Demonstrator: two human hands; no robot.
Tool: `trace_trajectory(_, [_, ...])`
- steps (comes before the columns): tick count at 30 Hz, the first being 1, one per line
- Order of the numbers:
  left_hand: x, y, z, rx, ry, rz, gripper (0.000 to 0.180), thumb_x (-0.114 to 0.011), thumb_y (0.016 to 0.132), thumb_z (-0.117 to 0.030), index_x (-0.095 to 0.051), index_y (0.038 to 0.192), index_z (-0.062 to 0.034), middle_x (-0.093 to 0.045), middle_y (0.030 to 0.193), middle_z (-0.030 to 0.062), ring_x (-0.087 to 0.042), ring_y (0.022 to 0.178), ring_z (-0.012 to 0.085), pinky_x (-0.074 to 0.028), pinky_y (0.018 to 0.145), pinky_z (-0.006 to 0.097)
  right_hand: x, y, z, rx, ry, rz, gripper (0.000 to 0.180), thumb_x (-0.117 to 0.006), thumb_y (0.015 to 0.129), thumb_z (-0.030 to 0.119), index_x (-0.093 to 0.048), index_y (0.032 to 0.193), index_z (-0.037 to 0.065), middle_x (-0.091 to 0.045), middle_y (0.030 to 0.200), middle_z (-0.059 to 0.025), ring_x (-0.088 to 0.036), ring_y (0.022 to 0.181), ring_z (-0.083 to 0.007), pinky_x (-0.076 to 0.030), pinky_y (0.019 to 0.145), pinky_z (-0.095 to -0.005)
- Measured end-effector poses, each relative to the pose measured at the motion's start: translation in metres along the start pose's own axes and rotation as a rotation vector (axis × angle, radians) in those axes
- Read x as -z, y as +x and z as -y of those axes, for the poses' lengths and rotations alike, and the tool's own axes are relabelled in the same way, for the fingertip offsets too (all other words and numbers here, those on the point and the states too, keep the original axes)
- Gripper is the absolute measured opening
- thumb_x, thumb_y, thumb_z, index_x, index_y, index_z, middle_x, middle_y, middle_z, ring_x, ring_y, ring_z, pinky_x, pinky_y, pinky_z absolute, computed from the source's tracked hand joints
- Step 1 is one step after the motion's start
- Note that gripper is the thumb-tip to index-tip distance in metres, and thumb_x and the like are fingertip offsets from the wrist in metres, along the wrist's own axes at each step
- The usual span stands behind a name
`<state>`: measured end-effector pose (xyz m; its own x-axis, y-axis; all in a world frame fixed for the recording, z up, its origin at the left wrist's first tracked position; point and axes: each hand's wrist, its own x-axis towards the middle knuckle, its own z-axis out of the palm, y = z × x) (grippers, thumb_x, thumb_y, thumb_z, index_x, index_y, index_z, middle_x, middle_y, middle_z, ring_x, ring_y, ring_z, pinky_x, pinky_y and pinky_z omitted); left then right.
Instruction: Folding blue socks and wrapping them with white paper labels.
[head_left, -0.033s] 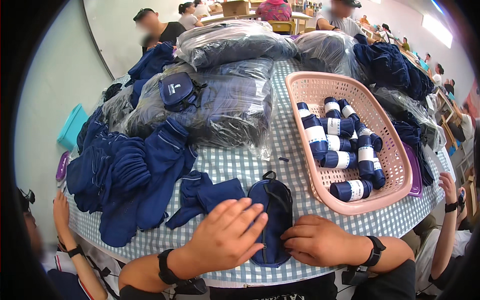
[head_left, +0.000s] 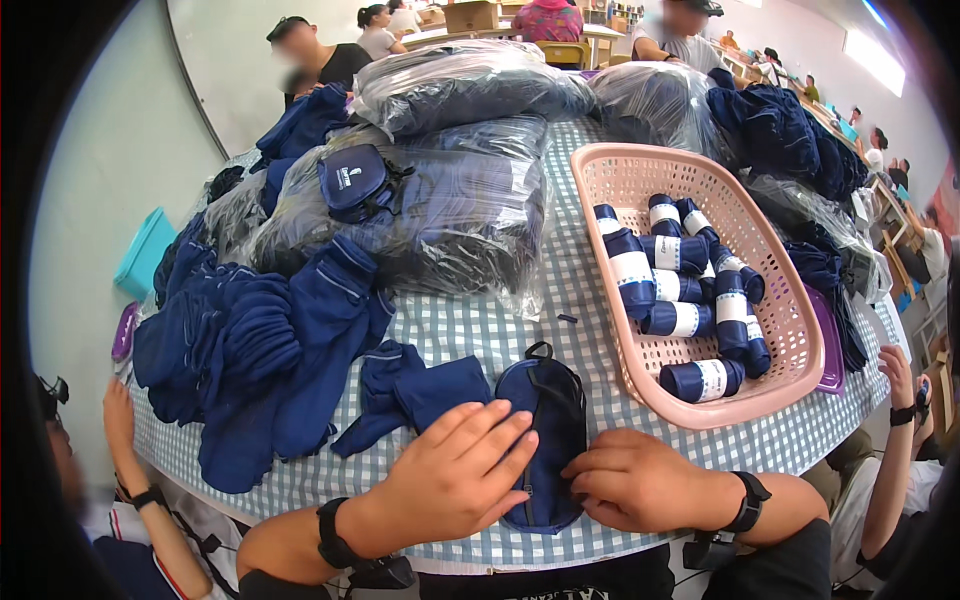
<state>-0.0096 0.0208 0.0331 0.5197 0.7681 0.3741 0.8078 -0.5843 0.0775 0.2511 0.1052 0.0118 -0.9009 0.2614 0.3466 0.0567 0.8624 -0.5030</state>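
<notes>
A dark navy zip pouch (head_left: pixel 556 425) with a small fabric loop at its far end lies upright along my line of sight at the table's near edge. Over its left side hovers or rests my left hand (head_left: pixel 450 468), open, fingers stretched out side by side, with nothing gripped. My right hand (head_left: pixel 645 482) is closed at the pouch's lower right edge, its bent fingers pressed to the fabric. Just beyond my left hand lies a loose navy cloth piece (head_left: pixel 440 388). Whether my left palm touches the pouch is hidden.
A pink perforated basket (head_left: pixel 592 330) at right holds several navy rolls with white bands. Piled navy fabric (head_left: pixel 245 340) lies at left. Plastic-wrapped bundles (head_left: pixel 465 220) stand behind, with a small navy case (head_left: pixel 355 180) on top. Other people's arms flank the checked table (head_left: pixel 440 320).
Almost nothing differs. My left hand has shifted very slightly over the pouch; my right hand stays at its edge.
</notes>
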Motion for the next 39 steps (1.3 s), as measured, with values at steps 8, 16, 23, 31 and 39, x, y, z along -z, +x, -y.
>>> trace_trajectory(8, [-0.001, -0.009, 0.003, -0.225, -0.118, 0.182, 0.039, -0.074, 0.09, -0.037, -0.076, 0.107, -0.002, -0.074, 0.116, 0.009, -0.065, 0.116, 0.024, -0.046, 0.107, 0.044, 0.0, -0.003, 0.002, -0.269, -0.016, -0.066, 0.027, -0.08, 0.071, 0.004, -0.067, 0.094, 0.007, -0.069, 0.099, -0.0099, -0.067, 0.091, -0.0315, -0.055, 0.079, -0.0402])
trace_trajectory(16, [-0.004, -0.013, -0.003, -0.363, -0.226, 0.203, 0.037, -0.074, 0.088, -0.036, -0.076, 0.103, -0.002, -0.076, 0.107, 0.0067, -0.068, 0.106, 0.0209, -0.049, 0.102, 0.04, 0.004, 0.013, 0.009, -0.294, -0.156, -0.129, 0.061, -0.077, 0.081, 0.011, -0.056, 0.139, 0.008, -0.05, 0.14, -0.0231, -0.056, 0.124, -0.041, -0.053, 0.095, -0.0443])
trace_trajectory(23, [-0.005, -0.011, -0.003, -0.34, -0.224, 0.184, 0.037, -0.072, 0.089, -0.038, -0.076, 0.103, -0.0032, -0.074, 0.106, 0.0061, -0.068, 0.105, 0.0204, -0.05, 0.099, 0.039, -0.001, 0.017, 0.007, -0.255, -0.295, -0.046, 0.059, -0.079, 0.082, 0.012, -0.059, 0.138, 0.009, -0.05, 0.141, -0.0239, -0.055, 0.125, -0.0428, -0.047, 0.103, -0.0488])
trace_trajectory(31, [-0.013, -0.013, -0.013, -0.202, -0.02, 0.111, 0.037, -0.072, 0.089, -0.035, -0.075, 0.107, -0.0028, -0.073, 0.114, 0.0086, -0.066, 0.111, 0.0222, -0.048, 0.095, 0.037, 0.001, 0.009, 0.016, -0.143, -0.133, -0.135, 0.031, -0.076, 0.082, 0.005, -0.07, 0.113, 0.004, -0.065, 0.101, -0.0105, -0.068, 0.092, -0.0299, -0.057, 0.08, -0.0392])
trace_trajectory(39, [-0.027, -0.011, -0.013, -0.069, 0.001, 0.008, 0.037, -0.074, 0.086, -0.026, -0.074, 0.11, 0.0019, -0.072, 0.12, 0.0137, -0.066, 0.112, 0.0248, -0.048, 0.094, 0.039, -0.006, 0.008, 0.015, 0.0, 0.068, -0.112, 0.038, -0.076, 0.083, 0.004, -0.068, 0.119, 0.001, -0.067, 0.105, -0.0128, -0.068, 0.09, -0.0294, -0.058, 0.078, -0.0396])
